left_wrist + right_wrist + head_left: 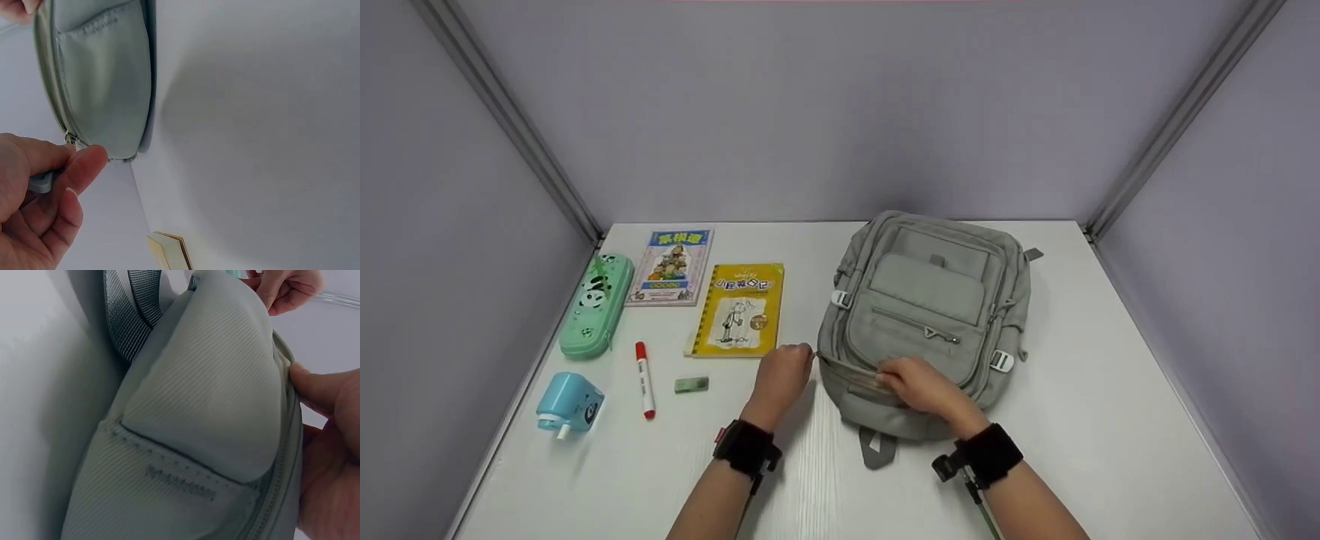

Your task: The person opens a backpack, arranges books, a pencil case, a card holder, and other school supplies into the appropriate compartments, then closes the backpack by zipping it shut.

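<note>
A grey backpack lies on its back on the white table, its top end toward me with the zip along that edge partly parted. At the bag's left corner my left hand pinches the zip pull between thumb and finger; the metal slider shows beside the fingertips in the left wrist view. My right hand grips the edge of the zipped opening, thumb pressed on the fabric next to the zip teeth. The bag's inside is hidden.
Left of the bag lie a yellow book, a pink-edged book, a green panda pencil case, a red-capped marker, a small green eraser and a blue pencil sharpener. Grey partition walls enclose the table.
</note>
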`<state>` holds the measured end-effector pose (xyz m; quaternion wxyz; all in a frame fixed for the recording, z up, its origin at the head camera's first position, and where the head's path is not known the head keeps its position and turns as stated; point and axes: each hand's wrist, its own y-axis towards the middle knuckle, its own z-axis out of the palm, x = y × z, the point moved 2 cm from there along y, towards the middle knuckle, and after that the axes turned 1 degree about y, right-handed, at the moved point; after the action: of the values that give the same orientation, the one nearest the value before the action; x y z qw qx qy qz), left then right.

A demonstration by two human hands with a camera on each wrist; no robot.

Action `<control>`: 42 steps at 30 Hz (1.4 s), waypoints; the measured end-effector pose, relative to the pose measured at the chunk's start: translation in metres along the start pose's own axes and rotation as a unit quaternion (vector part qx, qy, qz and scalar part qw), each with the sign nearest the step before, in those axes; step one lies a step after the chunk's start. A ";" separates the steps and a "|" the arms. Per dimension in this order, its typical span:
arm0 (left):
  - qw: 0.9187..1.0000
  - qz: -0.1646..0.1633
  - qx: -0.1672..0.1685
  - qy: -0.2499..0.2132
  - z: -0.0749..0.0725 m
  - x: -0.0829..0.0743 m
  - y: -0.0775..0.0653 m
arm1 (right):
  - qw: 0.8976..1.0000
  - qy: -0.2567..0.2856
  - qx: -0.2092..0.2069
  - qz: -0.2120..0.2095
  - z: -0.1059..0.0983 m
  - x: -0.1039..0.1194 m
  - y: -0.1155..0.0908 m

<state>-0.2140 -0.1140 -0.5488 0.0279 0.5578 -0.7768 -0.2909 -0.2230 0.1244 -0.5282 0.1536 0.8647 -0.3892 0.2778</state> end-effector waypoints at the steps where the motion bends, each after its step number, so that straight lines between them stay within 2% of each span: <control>1: 1.000 -0.004 0.005 0.003 0.001 0.002 0.002 | 1.000 0.003 0.001 -0.003 0.000 -0.001 -0.001; 8: 0.999 -0.024 0.035 0.024 0.008 0.011 0.015 | 0.999 0.029 0.018 -0.001 -0.002 -0.003 -0.005; 15: 0.998 -0.018 0.046 0.042 0.017 0.015 0.027 | 0.998 0.035 0.056 0.016 -0.003 -0.005 -0.009; 21: 0.996 -0.023 0.064 0.051 0.022 0.021 0.041 | 0.997 0.032 0.063 0.019 -0.002 -0.007 -0.008; 32: 0.990 -0.069 0.116 0.039 0.029 0.031 0.058 | 0.995 0.060 0.066 0.044 -0.004 -0.007 -0.009; 35: 0.990 -0.069 0.118 0.043 0.031 0.033 0.061 | 0.996 0.054 0.066 0.024 -0.002 -0.009 -0.009; 40: 0.988 -0.079 0.122 0.046 0.033 0.033 0.066 | 0.996 0.023 0.070 -0.046 0.000 -0.013 -0.011; 42: 0.987 -0.084 0.125 0.047 0.034 0.032 0.067 | 0.995 0.023 0.076 -0.060 0.002 -0.013 -0.013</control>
<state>-0.2956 -0.1139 -0.5531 -0.0303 0.6332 -0.7552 -0.1665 -0.2200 0.1398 -0.5382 0.1124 0.8892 -0.3104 0.3167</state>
